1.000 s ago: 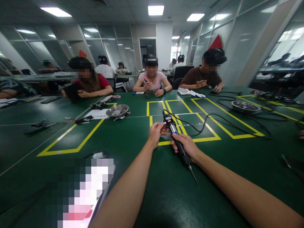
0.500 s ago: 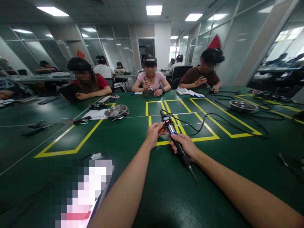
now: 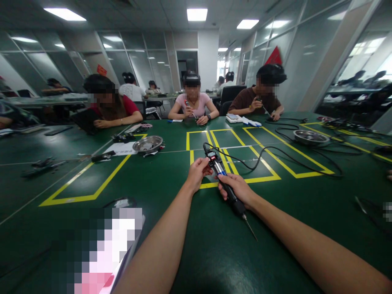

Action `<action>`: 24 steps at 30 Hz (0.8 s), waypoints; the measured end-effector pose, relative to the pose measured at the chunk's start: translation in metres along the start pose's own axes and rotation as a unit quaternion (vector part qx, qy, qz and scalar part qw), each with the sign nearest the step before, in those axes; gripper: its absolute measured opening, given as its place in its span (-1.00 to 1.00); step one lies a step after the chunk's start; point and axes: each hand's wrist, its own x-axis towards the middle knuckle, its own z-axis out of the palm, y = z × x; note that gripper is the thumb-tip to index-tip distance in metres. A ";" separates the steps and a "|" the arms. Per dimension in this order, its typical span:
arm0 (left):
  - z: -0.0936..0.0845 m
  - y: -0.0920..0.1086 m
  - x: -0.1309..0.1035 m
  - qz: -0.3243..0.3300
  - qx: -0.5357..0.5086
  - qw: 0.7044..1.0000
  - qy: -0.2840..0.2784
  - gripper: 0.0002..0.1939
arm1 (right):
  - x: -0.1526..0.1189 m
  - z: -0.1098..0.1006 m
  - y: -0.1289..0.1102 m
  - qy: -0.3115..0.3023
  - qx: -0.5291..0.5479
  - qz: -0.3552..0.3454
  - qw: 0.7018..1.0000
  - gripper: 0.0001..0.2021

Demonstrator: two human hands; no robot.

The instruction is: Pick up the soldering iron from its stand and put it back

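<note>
A black and silver electric screwdriver point(image 3: 228, 185) lies slanted across the middle of the view, its thin bit pointing down and right toward me. My right hand point(image 3: 237, 188) is wrapped round its body. At the upper end, beside a small red-lit display, my left hand point(image 3: 198, 171) has its thumb and fingertips pinched together; whether they grip the tool's end or something small there is hidden. A black cable point(image 3: 263, 150) runs from the tool's top end to the right over the green table point(image 3: 220, 253).
Yellow tape outlines point(image 3: 263, 179) mark the table. Metal bowls stand at left point(image 3: 148, 143) and right point(image 3: 311, 137). A pixelated bright object point(image 3: 113, 249) is at the lower left. Three people sit across the table, two with tools in hand. White papers point(image 3: 122, 148) lie by the left bowl.
The whole view has shifted slightly. Both my hands keep their hold, and the screwdriver stays in nearly the same pose. The person at the far right has raised a hand a little.
</note>
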 end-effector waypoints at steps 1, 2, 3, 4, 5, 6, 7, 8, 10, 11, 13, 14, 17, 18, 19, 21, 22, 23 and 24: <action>0.000 0.000 0.000 0.002 0.002 1.000 0.000 -0.66 | 0.000 0.000 0.000 -0.001 -0.002 0.001 1.000 -0.65; 0.000 0.000 0.000 0.003 0.005 1.000 0.001 -0.66 | 0.000 0.000 0.000 -0.002 -0.005 0.002 1.000 -0.66; 0.001 0.000 0.000 0.004 0.007 1.000 0.001 -0.66 | 0.000 0.000 0.000 -0.003 -0.008 0.003 1.000 -0.67; 0.001 0.000 0.000 0.005 0.009 1.000 0.004 -0.66 | 0.000 -0.001 0.000 -0.003 -0.011 0.005 1.000 -0.67; 0.001 0.000 0.000 0.005 0.011 1.000 0.007 -0.66 | 0.000 -0.001 0.000 -0.004 -0.013 0.005 1.000 -0.67; 0.001 0.000 0.000 0.004 0.013 1.000 0.010 -0.65 | 0.000 -0.001 0.000 -0.003 -0.013 0.005 1.000 -0.67; 0.002 0.000 0.001 0.002 0.015 1.000 0.013 -0.65 | 0.000 -0.001 0.000 -0.003 -0.014 0.006 1.000 -0.67; 0.002 0.000 0.001 0.001 0.017 1.000 0.016 -0.65 | 0.000 -0.002 0.000 -0.003 -0.016 0.006 1.000 -0.67; 0.002 0.000 0.001 0.002 0.021 1.000 0.020 -0.64 | 0.000 -0.002 0.000 -0.008 -0.028 0.009 1.000 -0.66; 0.002 -0.001 0.001 0.005 0.024 0.999 0.022 -0.64 | 0.000 -0.003 0.000 -0.011 -0.034 0.011 0.999 -0.65; 0.003 -0.002 0.001 0.012 0.037 0.999 0.031 -0.63 | 0.000 -0.003 -0.001 -0.011 -0.035 0.013 0.999 -0.66; 0.004 -0.002 0.000 0.016 0.045 0.998 0.035 -0.63 | -0.001 -0.002 -0.002 -0.007 -0.029 0.014 0.999 -0.67; 0.005 -0.002 0.000 0.015 0.050 0.998 0.036 -0.61 | -0.005 -0.001 -0.007 0.008 0.001 0.025 1.000 -0.69; 0.005 -0.002 0.001 0.013 0.038 0.999 0.034 -0.60 | -0.008 -0.002 -0.009 0.009 0.007 0.030 0.999 -0.69; 0.004 -0.002 0.002 0.011 0.022 0.999 0.036 -0.59 | -0.012 -0.004 -0.010 0.009 0.007 0.038 0.999 -0.69; 0.003 -0.002 0.005 0.012 -0.004 0.999 0.051 -0.59 | -0.023 -0.012 -0.013 0.005 -0.015 0.058 0.998 -0.70; 0.003 -0.003 0.007 0.010 -0.007 0.998 0.065 -0.59 | -0.028 -0.019 -0.015 0.007 -0.036 0.069 0.997 -0.70; 0.003 -0.004 0.008 0.004 -0.003 0.997 0.077 -0.60 | -0.034 -0.027 -0.018 0.011 -0.061 0.081 0.995 -0.70; 0.003 -0.004 0.009 -0.002 0.005 0.996 0.087 -0.62 | -0.039 -0.038 -0.022 0.019 -0.090 0.091 0.992 -0.69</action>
